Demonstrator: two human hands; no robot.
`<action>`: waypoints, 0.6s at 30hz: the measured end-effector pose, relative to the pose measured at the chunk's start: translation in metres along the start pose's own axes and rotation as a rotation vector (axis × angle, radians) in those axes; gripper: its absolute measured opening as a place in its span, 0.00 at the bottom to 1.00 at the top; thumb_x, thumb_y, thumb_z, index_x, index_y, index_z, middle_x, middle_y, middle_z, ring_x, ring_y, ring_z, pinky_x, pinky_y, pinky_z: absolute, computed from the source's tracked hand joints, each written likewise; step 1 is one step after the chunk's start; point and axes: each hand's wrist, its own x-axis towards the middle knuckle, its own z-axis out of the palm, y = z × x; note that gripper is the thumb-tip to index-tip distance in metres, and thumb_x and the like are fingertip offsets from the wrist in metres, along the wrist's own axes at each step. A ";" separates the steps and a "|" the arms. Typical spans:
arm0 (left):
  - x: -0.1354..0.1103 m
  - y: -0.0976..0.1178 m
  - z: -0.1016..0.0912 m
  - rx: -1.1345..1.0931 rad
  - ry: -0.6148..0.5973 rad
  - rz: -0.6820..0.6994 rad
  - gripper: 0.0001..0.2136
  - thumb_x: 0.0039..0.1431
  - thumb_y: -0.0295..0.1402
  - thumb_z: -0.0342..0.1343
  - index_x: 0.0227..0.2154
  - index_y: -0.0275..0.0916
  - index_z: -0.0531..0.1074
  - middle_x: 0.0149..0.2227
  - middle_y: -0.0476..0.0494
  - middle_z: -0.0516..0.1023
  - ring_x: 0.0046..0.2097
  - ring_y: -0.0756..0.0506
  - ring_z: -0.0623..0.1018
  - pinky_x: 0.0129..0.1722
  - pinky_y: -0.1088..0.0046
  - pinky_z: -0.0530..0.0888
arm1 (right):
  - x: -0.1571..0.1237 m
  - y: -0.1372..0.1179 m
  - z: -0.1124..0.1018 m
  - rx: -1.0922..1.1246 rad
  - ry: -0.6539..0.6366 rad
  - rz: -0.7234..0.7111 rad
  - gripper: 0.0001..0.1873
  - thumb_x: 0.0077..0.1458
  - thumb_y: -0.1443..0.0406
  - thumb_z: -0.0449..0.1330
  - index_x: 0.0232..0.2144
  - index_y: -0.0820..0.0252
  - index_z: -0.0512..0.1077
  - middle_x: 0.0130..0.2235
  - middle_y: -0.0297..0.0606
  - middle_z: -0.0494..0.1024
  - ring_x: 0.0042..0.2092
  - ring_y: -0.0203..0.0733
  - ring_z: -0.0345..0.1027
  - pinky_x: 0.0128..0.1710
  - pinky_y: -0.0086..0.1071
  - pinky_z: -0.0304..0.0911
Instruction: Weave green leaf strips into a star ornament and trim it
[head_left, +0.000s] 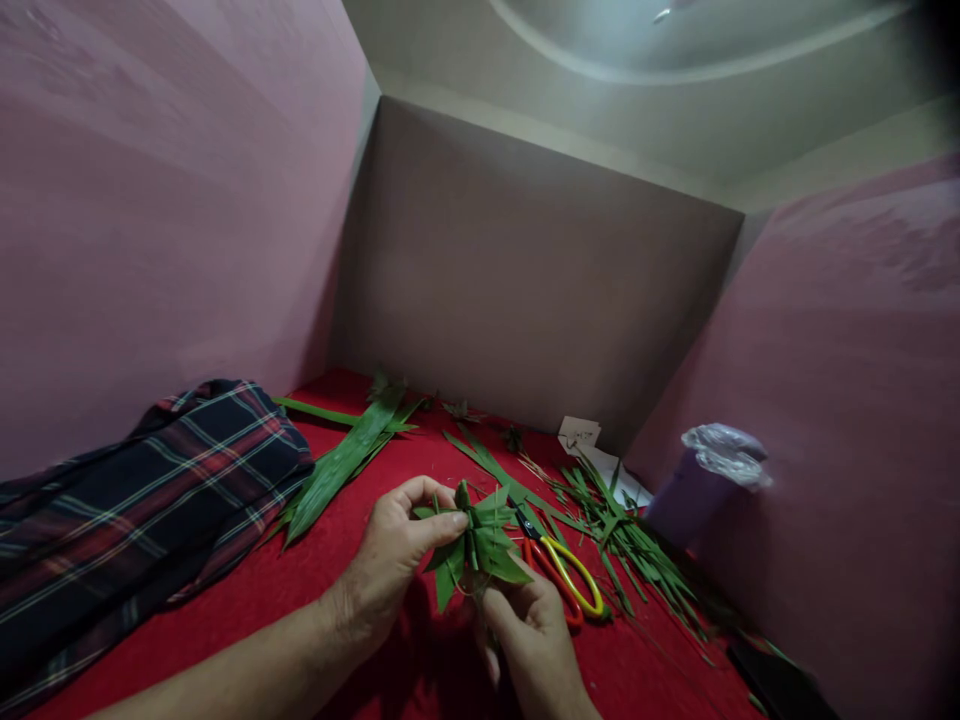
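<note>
A small folded bundle of green leaf strips [476,540], shaped like a flower, is held above the red cloth [315,570]. My left hand [397,550] pinches its upper left side with thumb and fingers closed. From below, my right hand [529,630] grips the base of the bundle, fingers curled round it. Red and yellow handled scissors [566,575] lie on the cloth just right of my hands.
Long green leaves [345,455] lie at the back left. Cut leaf strips [630,535] are scattered to the right. A plaid cloth [150,500] lies at the left. A purple bin with a plastic liner [709,480] stands at the right. Paper scraps [581,435] lie by the back wall.
</note>
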 end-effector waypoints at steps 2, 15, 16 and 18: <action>0.000 0.001 0.000 0.012 0.001 0.012 0.08 0.43 0.30 0.60 0.24 0.37 0.65 0.25 0.50 0.70 0.26 0.52 0.69 0.27 0.75 0.65 | 0.000 0.004 -0.001 0.015 0.006 -0.006 0.07 0.45 0.64 0.59 0.24 0.62 0.64 0.18 0.25 0.58 0.20 0.28 0.46 0.19 0.23 0.45; -0.002 0.003 0.001 -0.002 0.010 0.034 0.08 0.41 0.30 0.61 0.22 0.37 0.66 0.25 0.50 0.72 0.27 0.51 0.70 0.27 0.76 0.65 | 0.000 0.008 -0.003 0.011 0.010 -0.028 0.08 0.45 0.63 0.60 0.22 0.61 0.64 0.18 0.25 0.59 0.20 0.30 0.47 0.18 0.23 0.46; -0.002 0.003 0.001 -0.007 0.014 0.035 0.08 0.41 0.30 0.62 0.22 0.37 0.66 0.24 0.50 0.72 0.26 0.51 0.70 0.27 0.76 0.65 | 0.001 0.008 -0.002 0.013 0.004 -0.027 0.09 0.44 0.63 0.60 0.22 0.61 0.64 0.18 0.25 0.58 0.20 0.29 0.47 0.18 0.23 0.46; -0.001 0.003 0.001 -0.016 0.017 0.030 0.08 0.40 0.30 0.62 0.22 0.37 0.67 0.25 0.50 0.72 0.26 0.51 0.71 0.26 0.76 0.65 | 0.001 0.008 -0.001 0.020 0.008 -0.024 0.08 0.44 0.63 0.60 0.22 0.61 0.65 0.18 0.25 0.58 0.20 0.28 0.45 0.18 0.23 0.45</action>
